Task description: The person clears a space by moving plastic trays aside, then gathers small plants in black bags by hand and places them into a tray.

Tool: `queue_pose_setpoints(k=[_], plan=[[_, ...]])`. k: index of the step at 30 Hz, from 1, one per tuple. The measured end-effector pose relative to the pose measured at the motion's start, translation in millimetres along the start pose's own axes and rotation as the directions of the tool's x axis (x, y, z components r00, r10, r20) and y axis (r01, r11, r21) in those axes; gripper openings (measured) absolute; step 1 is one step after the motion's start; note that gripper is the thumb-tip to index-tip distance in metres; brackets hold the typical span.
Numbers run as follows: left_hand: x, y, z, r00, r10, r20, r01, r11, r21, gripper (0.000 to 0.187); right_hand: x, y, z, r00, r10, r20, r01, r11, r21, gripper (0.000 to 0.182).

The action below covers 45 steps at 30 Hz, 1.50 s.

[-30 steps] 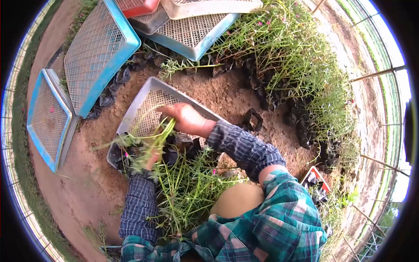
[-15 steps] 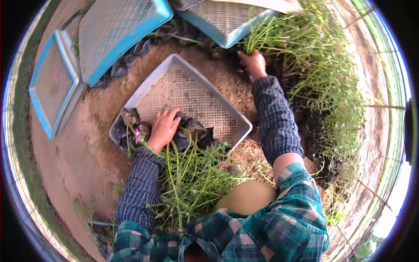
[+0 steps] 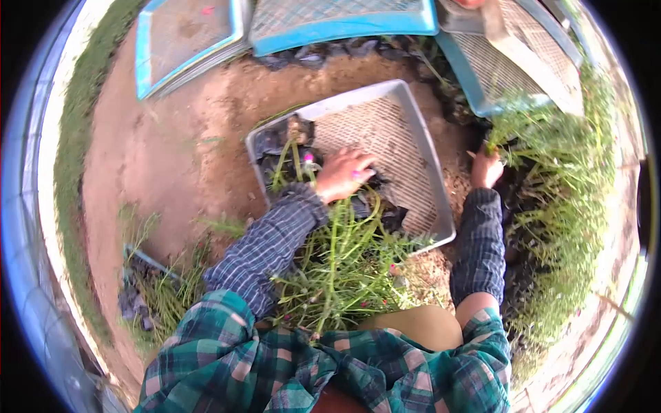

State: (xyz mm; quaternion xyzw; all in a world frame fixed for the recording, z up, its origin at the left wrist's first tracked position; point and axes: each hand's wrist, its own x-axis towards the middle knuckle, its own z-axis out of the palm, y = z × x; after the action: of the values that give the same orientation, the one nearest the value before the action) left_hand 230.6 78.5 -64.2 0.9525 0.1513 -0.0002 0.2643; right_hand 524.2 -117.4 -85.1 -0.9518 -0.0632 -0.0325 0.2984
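Note:
My left hand rests with spread fingers on black seedling bags in the near-left corner of a grey mesh tray lying on bare soil. Long green stems with small pink flowers spill from those bags toward me. My right hand reaches out past the tray's right rim and closes on the base of a green plant in the row of bagged seedlings there.
Blue mesh trays lean along the top, with another blue and grey tray at the upper right. A dense bed of bagged seedlings runs down the right side. Bare soil lies left, a grass strip beyond.
The view swung left, so the tray now sits up and to the right. My left hand stayed on the bags in the tray. My right hand stays reached out among the plants at the right.

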Motion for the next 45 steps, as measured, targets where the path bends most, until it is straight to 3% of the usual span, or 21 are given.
queue_pose_setpoints(k=[2, 8, 10, 13, 14, 18, 20, 21, 22, 24, 25, 27, 30, 33, 35, 37, 38, 39, 41, 43, 45], plan=[[0.1, 4.3, -6.1, 0.997, 0.047, -0.062, -0.049, 0.998, -0.032, 0.036, 8.4, 32.3, 15.3, 0.995, -0.090, -0.049, 0.096, 0.983, 0.158, 0.032], [4.2, 17.2, -20.3, 0.997, -0.013, 0.080, 0.013, 1.000, -0.003, 0.036, -3.1, 36.2, 17.8, 0.936, -0.257, -0.241, 0.286, 0.954, 0.091, 0.022], [3.2, 17.6, -19.8, 0.996, -0.006, 0.088, 0.007, 1.000, -0.014, 0.036, -9.5, 48.1, 20.5, 0.965, -0.192, -0.180, 0.191, 0.981, -0.023, 0.014], [4.0, 13.8, -15.6, 0.998, -0.012, 0.061, 0.012, 1.000, -0.001, 0.036, -30.7, 32.5, 3.6, 0.978, -0.108, -0.178, 0.162, 0.931, 0.327, 0.016], [2.6, 13.5, -15.3, 0.998, -0.014, 0.068, 0.014, 1.000, -0.005, 0.036, -36.7, 30.8, -4.2, 0.980, -0.133, -0.149, 0.165, 0.959, 0.230, 0.020], [6.6, 14.6, -16.1, 0.997, -0.009, 0.083, 0.010, 1.000, -0.004, 0.034, -54.5, -34.2, -41.5, 0.953, -0.261, -0.156, 0.303, 0.855, 0.421, 0.021], [7.8, 1.7, -8.1, 1.000, 0.023, 0.013, -0.022, 0.995, -0.093, 0.032, -58.2, -62.4, -50.3, 0.931, -0.342, 0.128, 0.284, 0.898, 0.337, 0.015], [13.3, -5.0, -15.7, 0.991, -0.027, 0.135, 0.064, 0.958, -0.280, 0.031, -63.0, -84.8, -51.0, 0.872, -0.434, 0.225, 0.268, 0.809, 0.522, 0.011], [14.6, -27.2, -1.4, 0.998, -0.015, 0.066, 0.054, 0.773, -0.632, 0.034, -61.2, -86.6, -29.3, 0.713, -0.665, 0.222, 0.524, 0.716, 0.461, 0.014], [15.4, -39.1, -26.5, 0.996, -0.084, -0.001, 0.057, 0.687, -0.725, 0.043, -77.4, -113.7, 3.7, 0.465, -0.857, 0.221, 0.723, 0.512, 0.464, 0.016], [23.3, -47.1, -36.4, 0.974, -0.209, -0.084, 0.090, 0.703, -0.705, 0.047, -98.4, -145.2, -1.2, 0.374, -0.686, 0.623, 0.712, 0.643, 0.281, 0.020], [37.5, -50.6, -42.6, 0.933, -0.317, -0.173, 0.117, 0.720, -0.684, 0.050, -117.7, -181.7, -60.7, 0.241, -0.443, 0.863, 0.250, 0.888, 0.386, 0.029], [46.6, -47.3, -49.3, 0.998, -0.062, 0.012, 0.056, 0.782, -0.621, 0.039, -155.3, -160.7, 6.2, -0.090, -0.812, 0.576, 0.733, 0.337, 0.590, 0.039], [44.8, -41.1, -39.0, 0.999, 0.042, -0.016, -0.045, 0.899, -0.435, 0.033, -145.4, -133.1, -11.3, 0.089, -0.909, 0.408, 0.569, 0.382, 0.728, 0.046], [41.9, -27.8, -44.5, 0.996, 0.090, -0.020, -0.092, 0.956, -0.279, 0.045, -128.8, -102.9, -16.9, 0.315, -0.913, 0.260, 0.493, 0.391, 0.777, 0.043], [42.2, -19.7, -40.9, 0.998, 0.053, -0.030, -0.058, 0.965, -0.254, 0.048, -99.5, -63.6, -21.9, 0.641, -0.691, 0.336, 0.400, 0.673, 0.622, 0.033], [43.4, -18.8, -38.2, 0.999, 0.020, -0.042, -0.029, 0.975, -0.219, 0.051, -83.9, -37.7, -9.1, 0.821, -0.516, 0.242, 0.296, 0.749, 0.593, 0.026], [44.7, -30.2, -22.2, 0.991, 0.035, -0.130, -0.063, 0.974, -0.217, 0.052, -62.5, -13.9, -3.1, 0.947, -0.183, 0.262, -0.014, 0.796, 0.605, 0.020], [44.7, -34.3, -18.9, 0.990, 0.017, -0.139, -0.049, 0.971, -0.234, 0.051, -3.2, 46.6, 17.5, 0.998, 0.065, 0.011, -0.062, 0.860, 0.507, 0.031], [41.2, -17.6, -30.7, 0.995, -0.061, -0.084, 0.025, 0.924, -0.381, 0.045, 46.3, 68.1, 19.9, 0.963, 0.237, -0.128, -0.173, 0.908, 0.382, 0.046], [37.2, -21.0, -32.8, 0.997, -0.021, -0.079, -0.006, 0.947, -0.322, 0.043, 70.5, 55.1, 9.7, 0.923, 0.327, -0.203, -0.265, 0.922, 0.282, 0.049]])
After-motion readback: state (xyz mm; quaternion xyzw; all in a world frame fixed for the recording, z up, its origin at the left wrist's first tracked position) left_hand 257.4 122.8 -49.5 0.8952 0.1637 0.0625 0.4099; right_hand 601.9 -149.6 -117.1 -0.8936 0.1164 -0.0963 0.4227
